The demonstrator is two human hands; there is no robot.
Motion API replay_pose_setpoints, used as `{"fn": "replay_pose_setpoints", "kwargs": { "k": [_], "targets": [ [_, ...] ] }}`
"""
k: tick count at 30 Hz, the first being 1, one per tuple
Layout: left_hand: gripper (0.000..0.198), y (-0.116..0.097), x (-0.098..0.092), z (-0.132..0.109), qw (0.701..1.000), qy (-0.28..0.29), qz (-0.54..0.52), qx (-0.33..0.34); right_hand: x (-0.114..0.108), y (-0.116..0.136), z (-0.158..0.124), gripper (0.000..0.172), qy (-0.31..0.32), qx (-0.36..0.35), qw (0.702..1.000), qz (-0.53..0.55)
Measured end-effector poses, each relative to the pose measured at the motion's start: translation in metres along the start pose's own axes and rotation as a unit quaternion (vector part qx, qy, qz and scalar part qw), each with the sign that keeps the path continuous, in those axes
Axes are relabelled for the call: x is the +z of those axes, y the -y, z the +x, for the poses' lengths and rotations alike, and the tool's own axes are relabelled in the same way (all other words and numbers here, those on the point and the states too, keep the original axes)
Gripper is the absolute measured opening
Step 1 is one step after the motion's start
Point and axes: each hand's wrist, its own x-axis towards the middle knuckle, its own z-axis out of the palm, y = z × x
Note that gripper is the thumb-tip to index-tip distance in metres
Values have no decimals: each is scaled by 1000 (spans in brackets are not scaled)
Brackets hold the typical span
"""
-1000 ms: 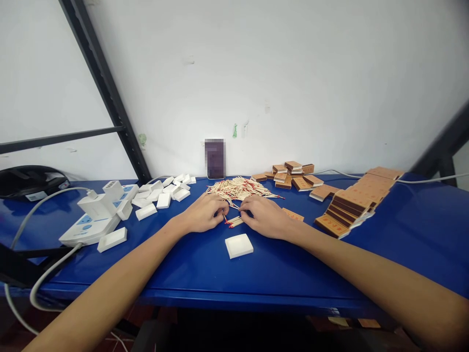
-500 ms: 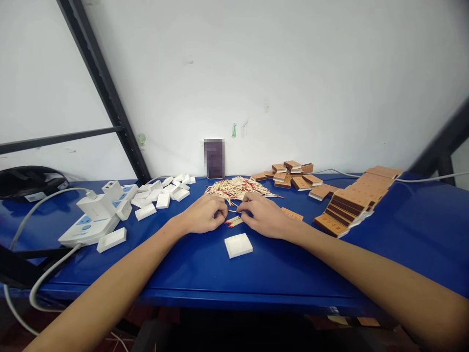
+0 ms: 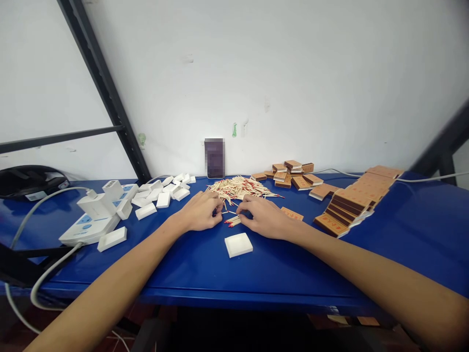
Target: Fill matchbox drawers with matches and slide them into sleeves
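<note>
A single match (image 3: pixel 230 211) lies across the gap between my two hands. At its left end, the thumb and forefinger of my left hand (image 3: pixel 201 211) are pinched together. My right hand (image 3: pixel 262 217) is closed at the other end, its fingertips partly hidden. Below the gap lies a small bunch of matches (image 3: pixel 232 222) with red heads to the left, partly covered by my right hand. Behind both hands spreads a heap of loose matches (image 3: pixel 242 187). An open white matchbox tray (image 3: pixel 238 245) sits nearer the front edge.
White matchbox trays (image 3: pixel 163 200) are scattered at left, beside a power strip (image 3: pixel 86 227) with chargers. Brown matchboxes (image 3: pixel 292 166) are piled at back right; a leaning row of matchbox sleeves (image 3: pixel 361 195) stands at right. A dark pixelated panel (image 3: pixel 215 159) leans against the wall.
My left hand has shifted slightly left and back, widening the gap between the hands. My right hand has barely moved. The tray and heap look the same.
</note>
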Motion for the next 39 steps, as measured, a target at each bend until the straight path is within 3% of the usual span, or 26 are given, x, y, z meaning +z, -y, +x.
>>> {"fn": "replay_pose_setpoints", "kwargs": {
  "k": [9, 17, 25, 33, 39],
  "targets": [
    [15, 2, 4, 2, 1000, -9, 11, -7, 3, -2, 1, 16, -5, -18, 1000, -2],
    [16, -1, 5, 4, 999, -23, -43, 16, -1, 2, -1, 17, 14, -47, 999, 16],
    [19, -4, 3, 4, 990, -1, -134, 45, -2, 3, 1, 16, 16, -32, 999, 32],
    [35, -2, 0, 3, 986, 21, -151, 68, 1, -1, 1, 17, 26, -19, 998, 55],
    [25, -4, 2, 2, 988, 12, -139, 66, 4, -1, 3, 12, 5, -33, 998, 54]
  ]
}}
